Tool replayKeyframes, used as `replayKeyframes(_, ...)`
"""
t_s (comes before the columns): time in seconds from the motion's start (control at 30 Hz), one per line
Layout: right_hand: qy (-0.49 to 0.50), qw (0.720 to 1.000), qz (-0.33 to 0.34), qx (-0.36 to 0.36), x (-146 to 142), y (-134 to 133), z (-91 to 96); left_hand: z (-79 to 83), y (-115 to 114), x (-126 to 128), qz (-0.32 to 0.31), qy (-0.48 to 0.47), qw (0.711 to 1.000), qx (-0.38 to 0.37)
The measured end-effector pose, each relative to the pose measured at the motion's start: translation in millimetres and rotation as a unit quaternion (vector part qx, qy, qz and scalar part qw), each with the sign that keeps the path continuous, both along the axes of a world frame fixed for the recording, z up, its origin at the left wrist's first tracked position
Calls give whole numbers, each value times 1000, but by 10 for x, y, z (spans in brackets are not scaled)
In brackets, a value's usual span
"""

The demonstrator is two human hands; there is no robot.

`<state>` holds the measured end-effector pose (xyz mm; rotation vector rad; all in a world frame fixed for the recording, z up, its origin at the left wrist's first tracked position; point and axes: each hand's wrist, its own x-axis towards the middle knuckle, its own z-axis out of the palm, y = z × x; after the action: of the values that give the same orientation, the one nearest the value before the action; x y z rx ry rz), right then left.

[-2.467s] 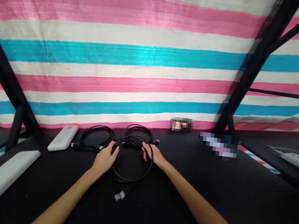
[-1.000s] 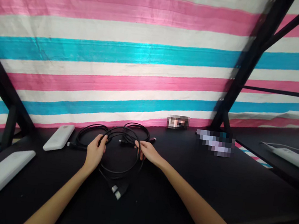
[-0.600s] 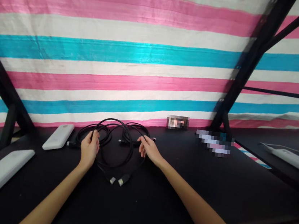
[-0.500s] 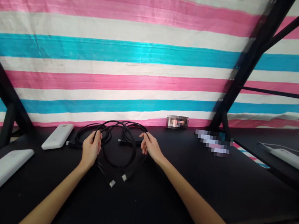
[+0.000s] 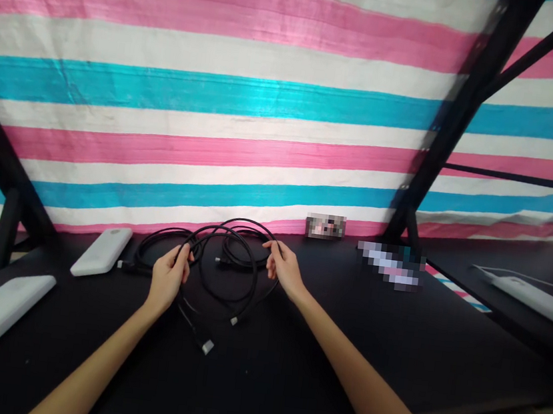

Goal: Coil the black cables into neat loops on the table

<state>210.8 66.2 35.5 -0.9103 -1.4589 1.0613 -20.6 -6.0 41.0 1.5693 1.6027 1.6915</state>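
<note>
A black cable (image 5: 254,278) hangs in loose loops between my two hands over the dark table. My left hand (image 5: 167,277) is closed around one side of the loops. With its fingertips, my right hand (image 5: 285,270) pinches the other side. Two silvery plugs dangle below the loops: the larger plug (image 5: 207,347) beneath my left hand, the smaller plug (image 5: 233,321) nearer the middle. Behind my hands on the table lie a coiled black cable (image 5: 146,239) at the left and another coiled black cable (image 5: 231,260) in the middle, each with a plug end showing.
Two white power-bank-like blocks, the farther block (image 5: 102,251) and the nearer block (image 5: 0,324), lie at the left of the black table (image 5: 339,349). Blurred items (image 5: 390,266) and a small box (image 5: 325,227) sit at the back right. Black frame posts (image 5: 447,134) flank a striped sheet.
The cable loops between my hands have spread wider. The smaller plug has risen slightly, and my right hand has shifted a little to the right.
</note>
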Motion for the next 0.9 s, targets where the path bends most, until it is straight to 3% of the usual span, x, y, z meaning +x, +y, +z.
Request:
replayKeyframes(0.47,-53,998,-2,-17,-20,-36,6,-63,34,-42,8,51,997,-59)
replayKeyframes(0.77,-103,994,26,-29,-32,-31,-72,-147,52,-86,8,204,978,-49)
replayKeyframes(0.9,-101,993,44,-37,-40,-24,-100,-118,50,-68,16,224,973,-55)
